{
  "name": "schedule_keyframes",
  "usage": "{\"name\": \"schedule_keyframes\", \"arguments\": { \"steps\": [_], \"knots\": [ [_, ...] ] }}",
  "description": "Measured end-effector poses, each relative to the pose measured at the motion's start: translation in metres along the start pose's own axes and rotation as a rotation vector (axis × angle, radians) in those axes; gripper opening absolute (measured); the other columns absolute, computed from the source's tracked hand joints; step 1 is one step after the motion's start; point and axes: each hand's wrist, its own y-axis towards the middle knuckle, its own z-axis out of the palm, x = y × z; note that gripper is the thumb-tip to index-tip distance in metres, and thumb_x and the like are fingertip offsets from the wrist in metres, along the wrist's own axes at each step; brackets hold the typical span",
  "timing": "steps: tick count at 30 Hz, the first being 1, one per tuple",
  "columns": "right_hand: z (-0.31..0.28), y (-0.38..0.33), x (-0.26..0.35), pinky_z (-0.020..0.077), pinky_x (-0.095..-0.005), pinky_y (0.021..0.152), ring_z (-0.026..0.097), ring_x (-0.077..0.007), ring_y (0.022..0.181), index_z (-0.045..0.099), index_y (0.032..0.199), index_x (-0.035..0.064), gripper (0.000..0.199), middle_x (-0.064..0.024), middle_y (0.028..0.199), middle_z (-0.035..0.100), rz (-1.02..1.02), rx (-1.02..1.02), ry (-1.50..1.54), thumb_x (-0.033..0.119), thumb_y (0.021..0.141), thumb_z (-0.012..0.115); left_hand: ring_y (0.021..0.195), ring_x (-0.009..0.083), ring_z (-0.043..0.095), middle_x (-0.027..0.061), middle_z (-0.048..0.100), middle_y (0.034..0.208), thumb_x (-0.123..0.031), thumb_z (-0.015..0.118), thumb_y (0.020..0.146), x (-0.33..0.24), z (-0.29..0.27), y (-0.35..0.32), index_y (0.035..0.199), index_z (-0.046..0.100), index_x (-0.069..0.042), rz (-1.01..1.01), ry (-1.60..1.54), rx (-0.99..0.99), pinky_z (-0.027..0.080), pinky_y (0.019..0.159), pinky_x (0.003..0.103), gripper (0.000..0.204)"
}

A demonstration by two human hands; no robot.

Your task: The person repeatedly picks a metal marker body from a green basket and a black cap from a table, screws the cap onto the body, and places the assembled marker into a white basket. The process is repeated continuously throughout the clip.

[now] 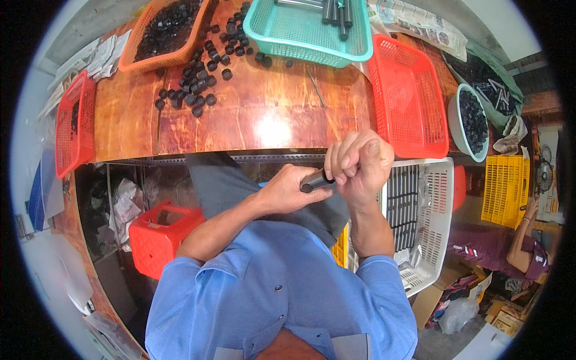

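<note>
Tube (318, 180): was held between left hand (292, 191) and right hand (360, 162), just off the front edge of the desk (240, 129); looked black and round.
Long way of tube: ran on a slant, from left hand up and rightward into right hand.
Nearer hand: could not pick one, with both touching the tube.
Left hand: was shut round the lower left end, thumb below, with the tip showing near the palm.
Right hand: was curled tight over the upper right end.
Hidden end: was tucked inside right hand; could not tell a bare end from a covered one.
Left fingers: were partly tucked behind the tube.
Small black caps (198, 90): lay loose on the desk, up and left of both hands; were too small to see well.
Green basket (300, 53): stood on the far part of the desk, holding black tubes (343, 18); was cut off at the top.
White crate (444, 204): stood to the right of right hand, holding black rods (403, 204); was partly hidden behind the right forearm (372, 228).
</note>
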Motion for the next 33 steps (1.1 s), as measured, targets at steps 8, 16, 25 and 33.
{"name": "schedule_keyframes", "arguments": {
  "steps": [8,16,25,33],
  "knots": [
    [0.007,-0.009,-0.002,0.0348,-0.0281,0.034,0.032,-0.0091,0.035,0.042,0.068,0.0051,0.048,-0.0019,0.051,0.036,-0.033,-0.176,-0.087,0.032,0.108,0.037,0.069,0.0260,0.066,0.0196,0.066,0.077,-0.017,0.077,0.082,0.018,0.012,0.000,0.090,0.066,0.001,0.034,0.121,-0.122,0.052,0.064,0.036,0.023],
    [0.011,-0.008,-0.013,0.0324,-0.0274,0.034,0.029,-0.0089,0.036,0.040,0.068,0.0065,0.046,0.0001,0.051,0.031,-0.062,-0.558,-0.154,0.029,0.109,0.037,0.068,0.0418,0.064,0.0214,0.062,0.067,-0.010,0.076,0.074,0.026,0.011,0.010,0.086,0.058,-0.002,0.137,0.536,-0.365,0.051,0.058,0.048,0.023],
    [-0.026,-0.029,0.005,0.0371,-0.0236,0.040,0.042,-0.0077,0.042,0.055,0.092,0.0021,0.010,-0.0037,0.067,0.050,0.044,-0.708,-0.252,0.010,0.098,0.057,0.075,0.0281,0.069,0.0182,0.067,0.086,-0.031,0.070,0.091,0.013,0.018,0.014,0.108,0.053,-0.001,0.045,0.367,-0.140,0.052,0.063,0.038,0.038],
    [-0.031,-0.109,0.028,0.0531,-0.0404,0.063,0.067,-0.0285,0.069,0.063,0.098,0.0044,0.027,-0.0130,0.079,0.067,0.241,-0.318,-1.074,0.017,0.079,0.076,0.114,0.0226,0.055,0.0139,0.053,0.126,-0.032,0.051,0.103,0.012,0.047,0.021,0.132,0.044,0.000,-0.090,-0.589,-0.129,0.044,0.098,0.037,0.044]
  ]
}}
